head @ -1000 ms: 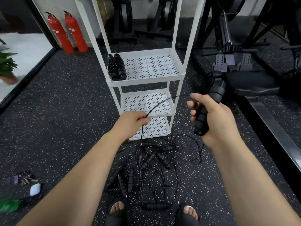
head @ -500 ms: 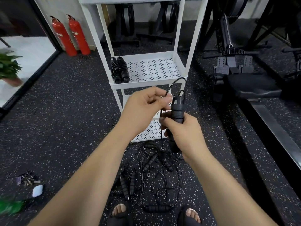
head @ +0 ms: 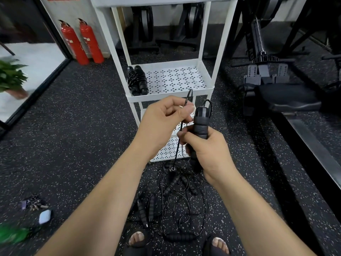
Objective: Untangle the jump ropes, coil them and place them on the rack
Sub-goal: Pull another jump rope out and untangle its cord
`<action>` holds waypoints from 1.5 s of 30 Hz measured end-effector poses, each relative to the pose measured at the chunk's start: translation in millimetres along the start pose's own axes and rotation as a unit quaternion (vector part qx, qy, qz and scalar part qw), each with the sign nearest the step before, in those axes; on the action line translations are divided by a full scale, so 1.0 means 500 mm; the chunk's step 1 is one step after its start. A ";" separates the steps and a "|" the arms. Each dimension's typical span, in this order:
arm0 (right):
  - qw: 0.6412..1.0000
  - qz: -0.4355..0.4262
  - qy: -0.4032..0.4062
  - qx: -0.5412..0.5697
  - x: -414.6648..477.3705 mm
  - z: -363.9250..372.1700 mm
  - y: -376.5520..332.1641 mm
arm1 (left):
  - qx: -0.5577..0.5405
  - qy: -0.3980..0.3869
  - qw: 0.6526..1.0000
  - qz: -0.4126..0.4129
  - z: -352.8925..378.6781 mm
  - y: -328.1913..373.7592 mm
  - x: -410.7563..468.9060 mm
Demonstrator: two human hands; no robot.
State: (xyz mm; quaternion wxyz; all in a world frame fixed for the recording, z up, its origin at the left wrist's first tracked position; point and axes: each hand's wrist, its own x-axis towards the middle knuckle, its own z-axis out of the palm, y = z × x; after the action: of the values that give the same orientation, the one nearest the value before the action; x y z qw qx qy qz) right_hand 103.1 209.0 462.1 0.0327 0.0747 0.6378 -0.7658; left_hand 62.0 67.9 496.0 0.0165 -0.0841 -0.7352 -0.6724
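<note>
My right hand (head: 206,150) grips the black foam handles (head: 200,124) of a jump rope, held upright in front of the white rack (head: 171,95). Just left of them, my left hand (head: 164,119) pinches the thin black cord (head: 188,97), which loops up over my fingers and hangs down to the floor. A tangled pile of black jump ropes (head: 177,198) lies on the floor between my feet and the rack. One coiled jump rope (head: 137,80) sits at the left end of the rack's middle shelf.
Two red fire extinguishers (head: 81,41) stand at the wall, back left. A rowing machine (head: 273,85) and other gym frames fill the right side. Keys and a small white case (head: 45,216) lie on the floor at left. A potted plant (head: 11,76) is far left.
My right hand came in from the right and turned the handles upright. My left hand rose with the cord to meet it, drawing a loop above the handles.
</note>
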 end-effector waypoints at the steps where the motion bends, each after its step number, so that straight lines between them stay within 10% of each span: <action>1: 1.000 -0.009 -0.001 0.003 0.000 -0.001 -0.004 | 0.004 -0.001 1.000 -0.003 -0.002 -0.005 0.002; 9: 0.998 -0.025 0.020 0.055 0.014 -0.049 -0.041 | 0.339 -0.171 0.915 -0.137 -0.039 -0.179 -0.009; 17: 0.996 -0.040 0.053 0.058 0.027 -0.089 -0.061 | 0.329 -0.296 0.854 -0.275 0.022 -0.342 -0.053; 45: 0.996 0.064 0.048 0.044 0.008 -0.076 -0.070 | 0.199 -0.096 0.969 -0.110 0.012 -0.065 -0.066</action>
State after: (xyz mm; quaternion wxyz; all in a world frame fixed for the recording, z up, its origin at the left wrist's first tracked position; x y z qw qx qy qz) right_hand 96.7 253.0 488.6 0.0479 0.1534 0.5986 -0.7848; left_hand 90.4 68.1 459.0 -0.1124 -0.0618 -0.8569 -0.4993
